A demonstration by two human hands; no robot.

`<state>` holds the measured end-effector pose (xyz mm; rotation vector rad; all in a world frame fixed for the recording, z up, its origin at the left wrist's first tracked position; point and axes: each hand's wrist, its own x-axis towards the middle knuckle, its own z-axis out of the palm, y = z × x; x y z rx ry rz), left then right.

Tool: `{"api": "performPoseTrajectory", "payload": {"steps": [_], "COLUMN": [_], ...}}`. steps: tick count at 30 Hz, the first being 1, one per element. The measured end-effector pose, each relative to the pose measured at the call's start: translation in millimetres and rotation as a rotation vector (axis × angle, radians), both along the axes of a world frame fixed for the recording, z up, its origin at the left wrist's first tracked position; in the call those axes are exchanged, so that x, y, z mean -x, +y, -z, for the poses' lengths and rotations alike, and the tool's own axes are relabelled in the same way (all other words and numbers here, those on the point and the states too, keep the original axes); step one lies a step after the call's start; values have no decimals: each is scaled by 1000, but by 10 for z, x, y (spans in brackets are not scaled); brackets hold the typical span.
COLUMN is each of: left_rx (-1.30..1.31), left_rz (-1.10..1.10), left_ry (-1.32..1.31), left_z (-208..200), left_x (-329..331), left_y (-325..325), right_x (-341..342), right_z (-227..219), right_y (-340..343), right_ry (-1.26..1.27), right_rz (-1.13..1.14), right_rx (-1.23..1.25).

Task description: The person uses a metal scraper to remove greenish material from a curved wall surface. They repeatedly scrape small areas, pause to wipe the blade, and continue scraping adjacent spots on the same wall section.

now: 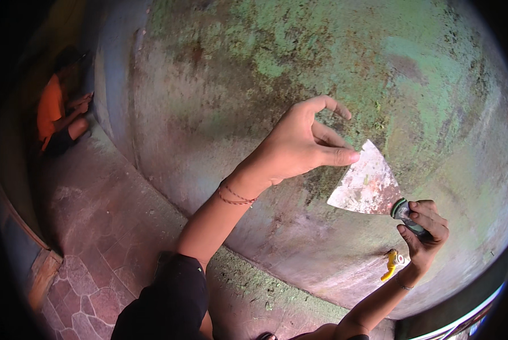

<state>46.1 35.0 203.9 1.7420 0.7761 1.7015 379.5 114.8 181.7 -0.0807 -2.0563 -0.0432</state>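
My right hand (429,229) is wrapped round the dark handle of a putty knife (368,184), holding it in front of the wall. The tool's wide triangular blade points up and to the left, and its metal is smeared with whitish and reddish-brown residue. Beside the blade's upper edge is my left hand (299,139), its index finger raised and curved away from the thumb. That thumb's tip reaches the blade's edge. Behind both hands stands a wall (254,73) with worn green paint and dark, mossy stains.
A yellow tap (389,265) juts from the wall below my right hand. Green paint flakes (265,283) litter the ledge at the wall's foot. Reddish stone paving (90,289) lies at lower left. Farther left, a person in an orange shirt (50,105) sits low by the wall.
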Motion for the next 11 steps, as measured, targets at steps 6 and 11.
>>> {"api": "performPoseTrajectory", "payload": {"steps": [6,11], "left_rx": [-204,-393], "left_rz": [-201,-652], "left_ry": [-117,111], "left_z": [-60,-115], "left_x": [283,509], "left_y": [13,-78], "right_x": [-143,-56], "right_z": [-4,1], "right_y": [-35,130], "right_ry": [-82,-88], "right_rz": [-14,-179], "right_rx": [39,-142]}}
